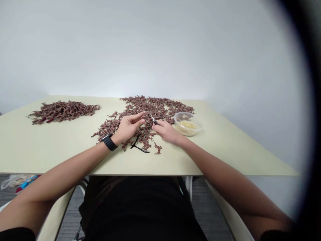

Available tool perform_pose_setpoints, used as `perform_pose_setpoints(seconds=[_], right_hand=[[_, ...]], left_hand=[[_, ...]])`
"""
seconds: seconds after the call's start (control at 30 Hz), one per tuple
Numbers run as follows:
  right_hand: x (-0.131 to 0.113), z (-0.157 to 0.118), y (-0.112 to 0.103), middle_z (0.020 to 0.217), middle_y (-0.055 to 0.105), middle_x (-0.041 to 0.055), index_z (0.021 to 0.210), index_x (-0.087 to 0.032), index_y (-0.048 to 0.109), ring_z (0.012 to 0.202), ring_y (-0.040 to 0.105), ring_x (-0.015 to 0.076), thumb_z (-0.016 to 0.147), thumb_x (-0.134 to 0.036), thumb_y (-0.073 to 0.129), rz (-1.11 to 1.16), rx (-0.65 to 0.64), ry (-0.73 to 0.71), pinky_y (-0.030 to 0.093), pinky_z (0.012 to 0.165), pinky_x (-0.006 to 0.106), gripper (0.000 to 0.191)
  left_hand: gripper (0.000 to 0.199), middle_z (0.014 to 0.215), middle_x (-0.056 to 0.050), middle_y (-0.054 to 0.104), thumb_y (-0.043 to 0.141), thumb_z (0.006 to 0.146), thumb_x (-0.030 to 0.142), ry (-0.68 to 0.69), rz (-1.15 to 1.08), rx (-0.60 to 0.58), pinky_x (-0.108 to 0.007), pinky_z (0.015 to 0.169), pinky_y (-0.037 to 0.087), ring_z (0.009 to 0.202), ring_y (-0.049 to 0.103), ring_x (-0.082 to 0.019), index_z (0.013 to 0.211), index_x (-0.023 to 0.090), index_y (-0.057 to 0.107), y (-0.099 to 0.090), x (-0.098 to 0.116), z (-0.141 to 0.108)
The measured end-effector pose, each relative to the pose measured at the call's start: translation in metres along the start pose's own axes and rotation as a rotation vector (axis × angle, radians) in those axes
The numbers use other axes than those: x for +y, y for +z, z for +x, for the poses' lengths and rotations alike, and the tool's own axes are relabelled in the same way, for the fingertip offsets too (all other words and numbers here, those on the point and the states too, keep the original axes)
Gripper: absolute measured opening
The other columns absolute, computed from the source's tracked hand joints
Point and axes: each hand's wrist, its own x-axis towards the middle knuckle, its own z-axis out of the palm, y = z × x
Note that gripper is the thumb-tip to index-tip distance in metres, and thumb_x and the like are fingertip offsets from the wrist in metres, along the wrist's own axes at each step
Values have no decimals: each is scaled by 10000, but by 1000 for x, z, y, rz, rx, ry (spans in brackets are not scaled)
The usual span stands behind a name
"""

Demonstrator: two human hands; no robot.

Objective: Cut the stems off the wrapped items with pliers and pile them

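Many small reddish-brown pieces lie spread in a heap (pixel 150 106) across the middle of the table. Over its near left part is my left hand (pixel 129 127), with thumb and fingertips brought together on something too small to make out. My right hand (pixel 167 130) grips a small tool with a black handle (pixel 155 122) and a thin light tip that points up and left, close to the left fingertips. A black plier-like tool (pixel 140 148) lies on the table just below the hands. To the right stands a clear round bowl (pixel 197 129) holding small yellow bits (pixel 187 125).
The pale yellow table (pixel 220 154) stands against a white wall. A second heap of reddish-brown pieces (pixel 62 111) lies at the left. Below the table's left edge are a plastic bag (pixel 12 181) and a blue item (pixel 27 182).
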Motion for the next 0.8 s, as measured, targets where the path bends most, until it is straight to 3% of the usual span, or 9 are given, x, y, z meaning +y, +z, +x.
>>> perform_pose_setpoints(seconds=[0.1,0.2,0.37,0.5,0.63,0.73,0.8], right_hand=[[6,1,5,702,513,-30,808,-214,494,636,408,140,867,-386,588,-404,213,-177,267,596,280,205],[10,0,7,686,532,-36,850,-219,514,610,433,145,872,-381,585,-551,203,-190,257,606,285,179],[11,0,6,713,566,-30,877,-219,533,600,452,142,869,-364,590,-599,177,-222,254,598,275,157],[12,0,6,683,551,-47,893,-220,548,590,458,136,895,-360,565,-548,151,-217,271,595,272,141],[13,2,12,717,549,-39,846,-210,528,649,474,138,894,-348,549,-402,114,-185,309,614,267,147],[9,2,18,685,450,-49,804,-214,480,603,392,117,889,-368,556,-156,24,-85,284,555,247,192],[3,-1,18,666,348,-65,808,-226,435,536,270,95,898,-399,555,98,-97,48,204,483,227,229]], left_hand=[[574,1354,-118,689,796,849,442,-263,-333,-71,-443,1057,543,1135,713,-262,1359,203,686,6,-2,-2],[548,1240,-120,737,832,824,390,-378,-525,-131,-353,982,573,1041,742,-211,1316,181,710,8,-3,-3],[451,1174,-105,749,817,845,340,-434,-603,-180,-291,918,585,1022,742,-188,1259,180,735,7,0,-4],[481,1212,-102,741,816,844,363,-414,-595,-194,-305,942,578,1017,737,-184,1285,194,725,8,1,-4],[524,1310,-114,713,816,840,399,-281,-448,-127,-414,1077,522,1145,696,-237,1311,191,718,11,1,-5],[528,1355,-101,691,819,828,415,-178,-287,-26,-472,1146,468,1259,642,-284,1303,205,727,14,2,-8],[505,1350,-83,694,814,827,407,-100,-194,55,-488,1178,438,1298,620,-295,1288,217,736,16,4,-10]])
